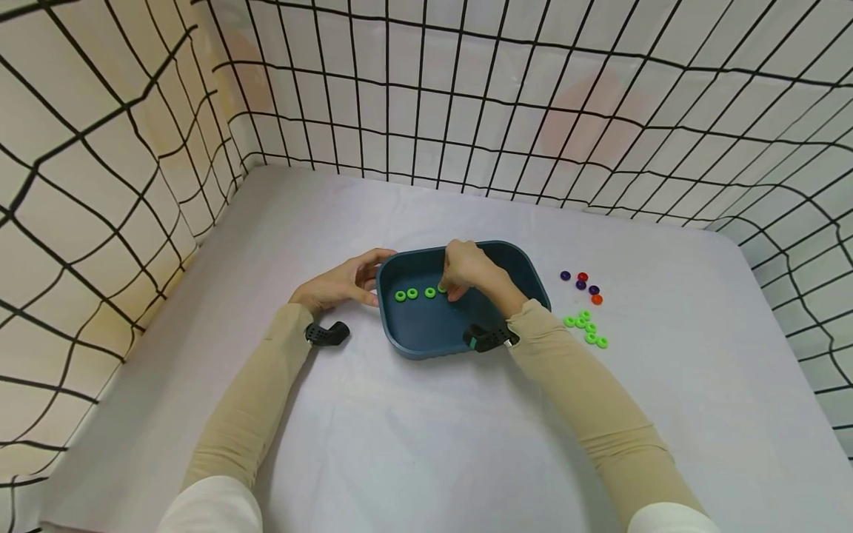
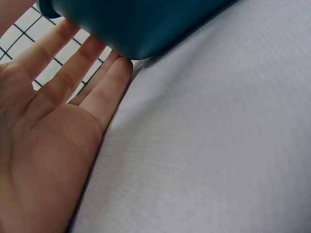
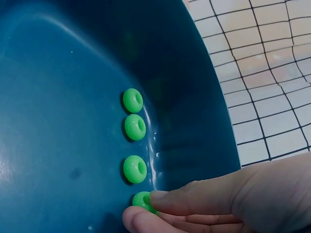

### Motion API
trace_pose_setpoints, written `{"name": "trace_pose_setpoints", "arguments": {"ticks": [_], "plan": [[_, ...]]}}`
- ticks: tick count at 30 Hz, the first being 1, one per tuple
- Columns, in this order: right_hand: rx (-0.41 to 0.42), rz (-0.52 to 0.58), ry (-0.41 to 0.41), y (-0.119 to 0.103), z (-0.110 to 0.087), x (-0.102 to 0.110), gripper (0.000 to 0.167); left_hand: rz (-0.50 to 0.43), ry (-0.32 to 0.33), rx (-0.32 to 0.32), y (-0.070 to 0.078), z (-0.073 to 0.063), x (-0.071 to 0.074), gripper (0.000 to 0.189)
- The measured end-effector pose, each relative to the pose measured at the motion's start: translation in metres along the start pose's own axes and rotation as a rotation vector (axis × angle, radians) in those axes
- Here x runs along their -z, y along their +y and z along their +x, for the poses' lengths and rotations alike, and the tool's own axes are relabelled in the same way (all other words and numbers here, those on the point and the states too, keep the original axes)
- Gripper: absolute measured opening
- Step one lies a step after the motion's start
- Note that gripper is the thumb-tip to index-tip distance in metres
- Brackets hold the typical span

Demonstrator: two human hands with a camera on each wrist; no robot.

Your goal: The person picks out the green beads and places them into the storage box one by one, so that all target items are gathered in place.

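Note:
A blue bin (image 1: 426,326) with rounded corners stands on the white table. Inside it, along its far side, three green ring beads (image 3: 134,127) lie in a row. At the end of that row my right hand (image 1: 469,270) pinches another green bead (image 3: 143,200) between thumb and fingertips, low over the bin floor. My left hand (image 1: 346,281) is at the bin's left end, its fingers fairly straight and fingertips at the outer wall. In the left wrist view, the palm (image 2: 53,141) shows bare, with the fingers reaching to the bin's underside edge.
Right of the bin lie several loose green beads (image 1: 590,327). Behind them are a few purple beads (image 1: 581,285), a red bead (image 1: 583,277) and an orange bead (image 1: 597,300). A black wire grid (image 1: 426,111) encloses the table's back and sides.

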State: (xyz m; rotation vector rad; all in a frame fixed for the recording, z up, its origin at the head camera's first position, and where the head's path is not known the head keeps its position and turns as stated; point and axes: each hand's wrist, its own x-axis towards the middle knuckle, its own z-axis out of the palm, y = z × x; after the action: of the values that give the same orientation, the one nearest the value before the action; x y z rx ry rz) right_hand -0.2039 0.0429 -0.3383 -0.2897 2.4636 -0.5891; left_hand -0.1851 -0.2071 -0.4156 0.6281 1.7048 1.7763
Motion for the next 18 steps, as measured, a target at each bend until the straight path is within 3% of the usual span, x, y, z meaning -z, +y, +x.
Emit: {"name": "trace_pose_setpoints", "arguments": {"ticks": [10, 18], "plan": [[0.002, -0.023, 0.024, -0.0013, -0.0005, 0.0004, 0.006, 0.015, 0.009, -0.009, -0.0005, -0.0001, -0.0003, 0.094], [0.061, -0.027, 0.073, -0.0016, -0.0050, -0.0005, 0.013, 0.021, 0.012, -0.005, 0.0013, -0.0002, -0.0016, 0.090]]}}
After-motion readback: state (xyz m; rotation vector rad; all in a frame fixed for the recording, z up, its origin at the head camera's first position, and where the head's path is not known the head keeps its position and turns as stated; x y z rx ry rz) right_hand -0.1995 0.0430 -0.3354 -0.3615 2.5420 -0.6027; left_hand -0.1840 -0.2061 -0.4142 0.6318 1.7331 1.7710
